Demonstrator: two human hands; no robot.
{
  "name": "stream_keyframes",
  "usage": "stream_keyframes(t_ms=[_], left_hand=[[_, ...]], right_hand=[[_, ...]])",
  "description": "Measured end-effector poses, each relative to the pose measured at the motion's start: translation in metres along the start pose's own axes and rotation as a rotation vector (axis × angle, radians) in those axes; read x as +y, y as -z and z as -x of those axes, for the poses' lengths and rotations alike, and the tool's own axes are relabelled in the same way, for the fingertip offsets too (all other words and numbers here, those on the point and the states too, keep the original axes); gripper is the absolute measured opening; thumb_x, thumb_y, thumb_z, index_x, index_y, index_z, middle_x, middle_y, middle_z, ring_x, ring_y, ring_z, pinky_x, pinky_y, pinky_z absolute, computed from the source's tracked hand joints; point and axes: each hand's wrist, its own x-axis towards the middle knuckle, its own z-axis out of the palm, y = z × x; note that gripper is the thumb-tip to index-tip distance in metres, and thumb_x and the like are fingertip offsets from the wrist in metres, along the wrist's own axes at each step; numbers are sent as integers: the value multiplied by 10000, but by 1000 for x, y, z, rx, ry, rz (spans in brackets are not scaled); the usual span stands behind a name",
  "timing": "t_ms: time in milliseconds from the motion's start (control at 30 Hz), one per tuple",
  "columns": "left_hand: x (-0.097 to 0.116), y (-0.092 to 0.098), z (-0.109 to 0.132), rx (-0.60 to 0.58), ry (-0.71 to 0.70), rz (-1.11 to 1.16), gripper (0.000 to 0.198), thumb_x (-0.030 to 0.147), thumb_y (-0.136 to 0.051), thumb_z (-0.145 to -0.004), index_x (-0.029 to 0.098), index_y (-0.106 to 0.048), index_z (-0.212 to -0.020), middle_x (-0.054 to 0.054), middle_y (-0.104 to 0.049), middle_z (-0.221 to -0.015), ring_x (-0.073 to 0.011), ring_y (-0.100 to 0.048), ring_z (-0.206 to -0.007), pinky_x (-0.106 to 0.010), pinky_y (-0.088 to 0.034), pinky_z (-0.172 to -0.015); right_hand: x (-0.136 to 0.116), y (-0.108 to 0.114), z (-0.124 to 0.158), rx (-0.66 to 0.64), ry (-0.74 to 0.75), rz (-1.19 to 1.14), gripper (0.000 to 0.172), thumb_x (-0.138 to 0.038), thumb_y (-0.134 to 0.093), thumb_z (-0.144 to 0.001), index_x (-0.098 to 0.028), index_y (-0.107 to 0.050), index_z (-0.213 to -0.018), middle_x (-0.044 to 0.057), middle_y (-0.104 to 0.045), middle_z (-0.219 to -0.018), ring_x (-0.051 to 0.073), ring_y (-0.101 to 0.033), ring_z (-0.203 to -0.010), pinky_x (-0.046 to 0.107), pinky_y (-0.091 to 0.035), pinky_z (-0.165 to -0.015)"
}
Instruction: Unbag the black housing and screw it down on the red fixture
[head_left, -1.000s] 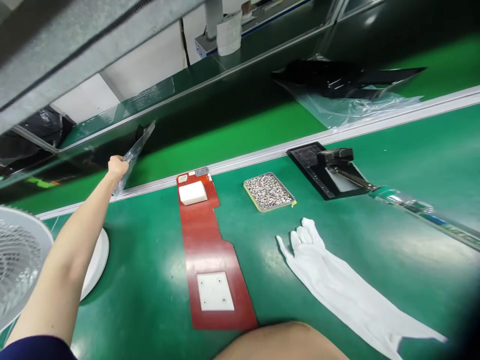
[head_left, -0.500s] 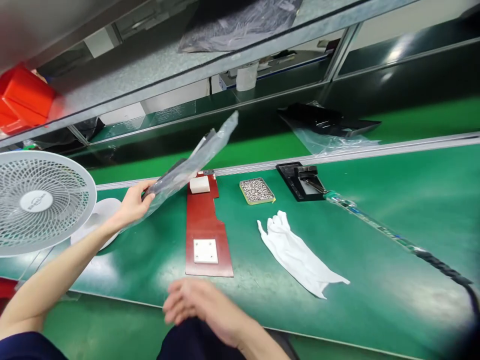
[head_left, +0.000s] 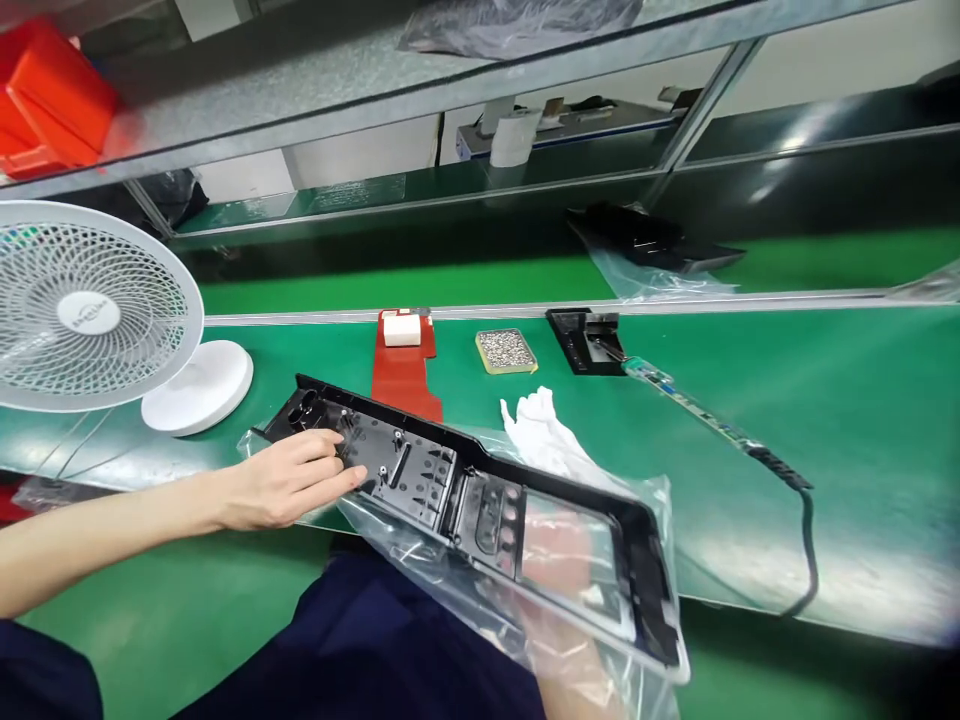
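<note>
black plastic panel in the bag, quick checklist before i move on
Left hand on the black plastic panel: ok, resting on its ribbed back.
Right hand under the panel: cannot tell, blurred behind the clear plastic bag.
Panel out of the bag: not ok, the bag wraps its lower end.
Panel window free of scratches: cannot tell, plastic and glare cover it.
Lower end of the red board: cannot tell, hidden behind the panel.
White block on the red board: ok, sitting at its far end.
</note>
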Motion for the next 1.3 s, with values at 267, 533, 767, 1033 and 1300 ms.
stream_keyframes(t_ms=[267, 533, 767, 1033, 1300], left_hand=[[-35, -21, 8, 67, 49, -117, 294, 6, -429, -819, 40, -563, -1078, -94, -624, -813, -153, -555, -756, -368, -548, -902], [-27, -67, 37, 559, 923, -75, 671, 60, -560, -833, 217, -332, -1444, -125, -471, -1342, -193, -434, -1290, -356, -415, -1099], [-1, -99, 7, 1144, 1811, 1775, 727, 623, -813, -587, 96, -596, -1038, -174, -599, -1138, -297, -588, -1073, -432, -505, -972], [-17, -102, -28, 1216, 1928, 2082, 812, 438, -963, -303, 49, -672, -953, -180, -651, -975, -296, -644, -892, -351, -586, -792], [-22, -108, -13, 1216, 1861, 1995, 544, 354, -925, -502, 100, -665, -907, -105, -672, -863, -178, -655, -719, -231, -588, -648]], right_hand=[[14, 0, -32, 520, -197, 705, 722, -268, -667, -871, -195, -276, -1474, 105, -187, -1448, 289, -269, -1323, 377, -366, -1104], [12, 27, -52, 803, -150, 927, 715, -291, -688, -817, -179, -337, -1431, 100, -339, -1370, 271, -347, -1281, 368, -359, -1104], [16, 39, -60, 1012, -147, 891, 813, -333, -703, -760, -214, -295, -1454, 69, -312, -1391, 276, -281, -1319, 381, -334, -1121], [13, 57, -54, 879, -333, 1032, 672, -426, -706, -908, -289, -339, -1454, 40, -247, -1432, 233, -286, -1324, 315, -391, -1108], [-31, 31, -83, 494, -273, 2185, 312, -294, -506, -1037, -178, -471, -1324, 66, -480, -1224, 153, -503, -1118, 194, -453, -989]])
